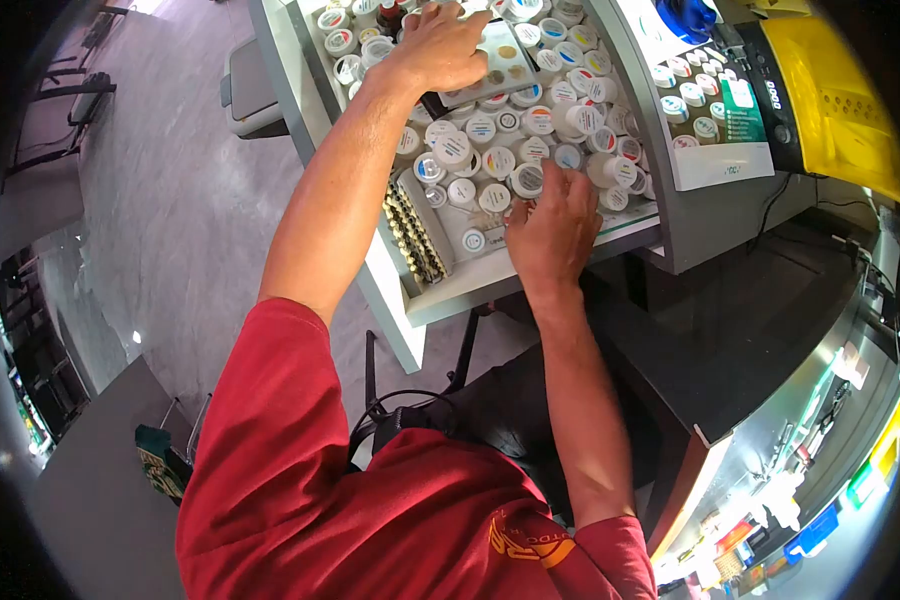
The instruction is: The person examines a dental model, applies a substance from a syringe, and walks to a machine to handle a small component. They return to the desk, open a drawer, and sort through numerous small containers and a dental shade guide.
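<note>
Many small white lidded jars (pixel 452 150) fill an open drawer (pixel 490 292), their round labels facing up. My left hand (pixel 440 50) is over the far part of the drawer, fingers apart. It overlaps the left edge of a pale palette (pixel 510 72) with round brownish samples, which lies tilted on the jars. Near the drawer's front, my right hand (pixel 560 220) reaches in, its thumb and fingers apart. Its fingertips are right at the lid of a jar (pixel 527 180). A small jar (pixel 473 239) stands to its left on the drawer floor.
A narrow tray with rows of beads (pixel 412 235) lies along the drawer's left front corner. On the right are a card with jar pictures (pixel 720 165) and a yellow machine (pixel 835 100). A dark desk (pixel 740 320) stands at right, with a grey bin (pixel 258 88) left of the drawer.
</note>
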The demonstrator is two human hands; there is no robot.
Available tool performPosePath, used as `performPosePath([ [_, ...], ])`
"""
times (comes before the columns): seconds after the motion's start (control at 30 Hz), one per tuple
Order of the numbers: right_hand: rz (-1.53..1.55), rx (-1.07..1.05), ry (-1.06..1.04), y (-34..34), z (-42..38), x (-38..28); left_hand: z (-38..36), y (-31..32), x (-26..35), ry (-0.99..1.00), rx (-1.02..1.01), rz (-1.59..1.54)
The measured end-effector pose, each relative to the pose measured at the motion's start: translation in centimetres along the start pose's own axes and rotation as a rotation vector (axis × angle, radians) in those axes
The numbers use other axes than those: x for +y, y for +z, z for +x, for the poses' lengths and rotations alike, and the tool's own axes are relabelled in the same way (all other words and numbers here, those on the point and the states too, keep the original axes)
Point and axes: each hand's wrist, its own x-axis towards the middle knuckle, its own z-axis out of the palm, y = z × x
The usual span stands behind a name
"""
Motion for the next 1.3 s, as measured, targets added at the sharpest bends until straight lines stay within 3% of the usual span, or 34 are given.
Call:
performPosePath([
  [0.1,0.226,-0.048,-0.086,0.4,-1.7,-1.4,0.1,0.1,-0.2,0.005,0.001,-0.037],
  [0.17,0.432,-0.491,-0.017,0.4,-2.7,-3.5,0.1,0.1,-0.3,0.004,0.014,0.008],
  [0.4,0.264,-0.711,-0.03,2.5,-3.8,-5.5,0.1,0.5,-0.8,0.039,0.05,0.034],
  [0.57,0.247,-0.654,0.064,0.6,-3.3,-5.8,0.3,1.0,-1.4,0.061,0.089,0.047],
  [0.63,0.256,-0.681,0.085,0.1,-3.0,-5.9,0.8,2.3,-1.9,0.302,0.576,0.276],
  [0.7,0.263,-0.684,0.083,0.2,-3.0,-6.1,0.6,1.9,-1.7,0.293,0.572,0.276],
  [0.8,0.328,-0.728,-0.002,1.8,-4.2,-6.0,0.3,-1.4,0.0,-0.031,-0.113,-0.015],
  [0.83,0.376,-0.788,-0.036,2.9,-5.2,-5.7,-0.6,-2.1,1.0,-0.047,-0.109,0.096],
  [0.9,0.327,-0.973,-0.065,2.0,-6.0,-6.8,-1.7,-2.1,-0.5,0.061,-0.096,-0.024],
  [0.93,0.431,-0.779,0.071,2.8,-6.9,-7.4,-0.7,1.2,-3.9,0.154,0.054,-0.007],
  [1.0,0.363,-0.653,0.13,4.7,-7.1,-8.4,-0.1,0.4,-4.3,0.119,-0.001,0.077],
  [1.03,0.334,-0.528,-0.001,4.9,-7.3,-8.0,0.2,0.1,-4.3,0.129,-0.029,0.098],
  [1.1,0.335,-0.493,0.133,6.2,-7.2,-8.9,0.4,0.6,-4.7,0.132,-0.027,0.084],
  [1.17,0.247,-0.54,0.047,5.0,-6.8,-8.8,0.6,-0.6,-3.5,0.097,-0.131,0.092],
  [1.23,0.365,-0.475,0.082,5.0,-6.9,-8.7,0.7,-0.4,-3.5,0.095,-0.129,0.048],
  [1.3,0.303,-0.589,0.087,4.8,-6.4,-8.8,0.8,-0.4,-3.5,0.091,-0.128,0.016],
])
